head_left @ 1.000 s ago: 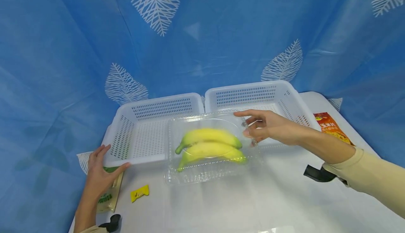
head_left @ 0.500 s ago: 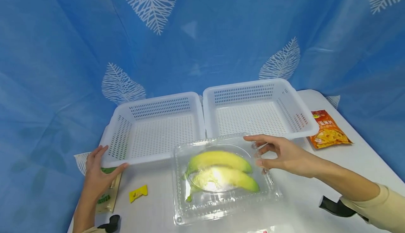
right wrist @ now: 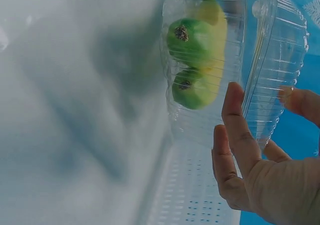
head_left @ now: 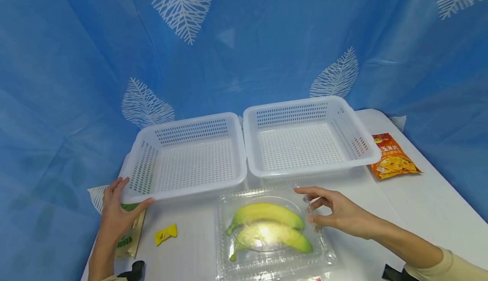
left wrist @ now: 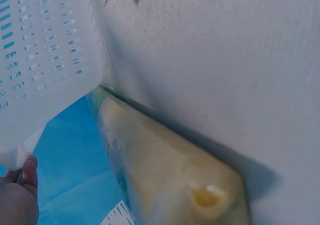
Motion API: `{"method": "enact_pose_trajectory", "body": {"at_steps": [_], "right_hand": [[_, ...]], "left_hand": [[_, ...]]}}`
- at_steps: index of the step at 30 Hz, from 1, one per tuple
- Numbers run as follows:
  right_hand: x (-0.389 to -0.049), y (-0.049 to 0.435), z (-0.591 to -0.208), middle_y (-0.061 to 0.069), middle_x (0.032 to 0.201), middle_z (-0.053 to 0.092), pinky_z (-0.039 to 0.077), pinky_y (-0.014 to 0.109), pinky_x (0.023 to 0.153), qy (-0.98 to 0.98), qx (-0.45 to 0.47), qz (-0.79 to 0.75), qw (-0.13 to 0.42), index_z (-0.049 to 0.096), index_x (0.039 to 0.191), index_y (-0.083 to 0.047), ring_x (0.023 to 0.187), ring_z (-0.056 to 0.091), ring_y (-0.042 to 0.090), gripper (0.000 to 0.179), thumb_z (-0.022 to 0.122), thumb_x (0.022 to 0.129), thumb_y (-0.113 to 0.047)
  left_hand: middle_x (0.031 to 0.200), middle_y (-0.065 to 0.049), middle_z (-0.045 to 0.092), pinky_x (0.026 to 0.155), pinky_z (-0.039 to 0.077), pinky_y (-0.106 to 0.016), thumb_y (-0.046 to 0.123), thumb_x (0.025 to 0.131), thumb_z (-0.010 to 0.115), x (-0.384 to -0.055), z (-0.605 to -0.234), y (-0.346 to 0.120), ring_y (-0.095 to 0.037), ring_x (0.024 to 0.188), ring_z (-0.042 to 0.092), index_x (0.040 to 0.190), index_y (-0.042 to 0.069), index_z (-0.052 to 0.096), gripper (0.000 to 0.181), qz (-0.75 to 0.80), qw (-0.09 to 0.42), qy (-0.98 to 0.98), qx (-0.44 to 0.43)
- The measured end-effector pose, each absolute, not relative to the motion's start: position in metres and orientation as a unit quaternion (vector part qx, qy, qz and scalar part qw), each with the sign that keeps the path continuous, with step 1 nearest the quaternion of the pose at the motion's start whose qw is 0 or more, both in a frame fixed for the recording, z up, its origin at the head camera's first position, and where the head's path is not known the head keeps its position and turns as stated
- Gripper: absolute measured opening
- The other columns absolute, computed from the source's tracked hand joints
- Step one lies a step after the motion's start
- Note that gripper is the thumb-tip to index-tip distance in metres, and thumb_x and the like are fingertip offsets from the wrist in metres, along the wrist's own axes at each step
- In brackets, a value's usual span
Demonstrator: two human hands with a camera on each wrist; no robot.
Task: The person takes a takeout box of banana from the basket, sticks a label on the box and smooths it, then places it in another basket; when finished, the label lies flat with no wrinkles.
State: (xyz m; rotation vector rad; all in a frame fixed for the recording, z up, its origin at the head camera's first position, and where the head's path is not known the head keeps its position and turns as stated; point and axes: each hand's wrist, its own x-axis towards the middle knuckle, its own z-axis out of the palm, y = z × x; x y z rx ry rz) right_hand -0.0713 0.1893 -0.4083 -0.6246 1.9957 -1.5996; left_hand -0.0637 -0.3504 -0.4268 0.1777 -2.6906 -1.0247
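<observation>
My right hand (head_left: 341, 214) grips the right edge of a clear plastic food box (head_left: 225, 217), its thumb and fingers on the rim. Two yellow bananas (head_left: 267, 214) with greenish ends show through the plastic. In the right wrist view, the clear box (right wrist: 282, 60) has a shadow beside it on the table. My left hand (head_left: 116, 218) touches the near-left corner of the left white basket (head_left: 183, 194), thumb and fingers spread around it. Fingertips (left wrist: 30, 172) meet the basket's edge in the left wrist view. A tan-and-green packet (head_left: 131, 239) lies beneath this hand.
A second white basket (head_left: 305, 171) stands beside the first, at the right. An orange snack bag (head_left: 394, 159) lies by its right side. One small yellow wrapped candy (head_left: 166, 234) lies on the table near my left hand. A blue curtain (head_left: 244, 52) hangs behind.
My right hand has brought the clear box with the bananas from in front of the baskets toward me and slightly right. My left hand has stayed at the basket corner.
</observation>
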Motion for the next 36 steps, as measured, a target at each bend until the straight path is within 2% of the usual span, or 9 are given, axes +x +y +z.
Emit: {"method": "enact_pose_trajectory", "body": {"at_steps": [11,16,21,30,36], "right_hand": [[-0.077,0.193,-0.428,0.033,0.134,0.040,0.061,0.037,0.068,0.746,-0.217,-0.580,0.247,0.042,0.147,-0.007,0.105,0.055,0.018,0.057,0.065,0.094,-0.010],[-0.079,0.195,-0.431,0.033,0.134,0.039,0.061,0.037,0.068,0.746,-0.217,-0.580,0.248,0.040,0.148,-0.005,0.104,0.055,0.021,0.059,0.065,0.094,-0.011],[-0.079,0.195,-0.432,0.032,0.135,0.038,0.060,0.036,0.068,0.749,-0.217,-0.575,0.246,0.039,0.148,-0.002,0.104,0.054,0.021,0.060,0.064,0.094,-0.011],[-0.078,0.195,-0.433,0.031,0.136,0.039,0.060,0.035,0.068,0.758,-0.213,-0.570,0.237,0.041,0.147,-0.004,0.104,0.054,0.018,0.060,0.066,0.093,-0.013],[-0.078,0.194,-0.437,0.026,0.134,0.046,0.058,0.031,0.072,0.780,-0.222,-0.547,0.210,0.045,0.145,-0.006,0.104,0.055,0.013,0.060,0.069,0.092,-0.018]], "left_hand": [[0.150,-0.036,0.014,0.102,0.023,-0.074,0.010,0.077,0.083,-0.063,-0.430,-0.351,-0.058,0.132,0.021,0.149,-0.006,0.028,0.092,-0.356,0.143,-0.922,0.048],[0.152,-0.035,0.012,0.104,0.021,-0.073,0.012,0.078,0.082,-0.062,-0.430,-0.350,-0.058,0.133,0.020,0.150,-0.005,0.026,0.094,-0.359,0.137,-0.922,0.053],[0.153,-0.034,0.011,0.106,0.020,-0.073,0.013,0.079,0.082,-0.061,-0.429,-0.349,-0.056,0.132,0.020,0.151,-0.005,0.024,0.094,-0.361,0.131,-0.921,0.062],[0.153,-0.033,0.012,0.108,0.020,-0.073,0.014,0.078,0.082,-0.061,-0.429,-0.349,-0.055,0.132,0.020,0.151,-0.004,0.025,0.095,-0.359,0.128,-0.922,0.073],[0.154,-0.034,0.010,0.109,0.018,-0.073,0.016,0.079,0.082,-0.062,-0.428,-0.349,-0.056,0.133,0.018,0.152,-0.005,0.023,0.096,-0.358,0.121,-0.923,0.073]]}}
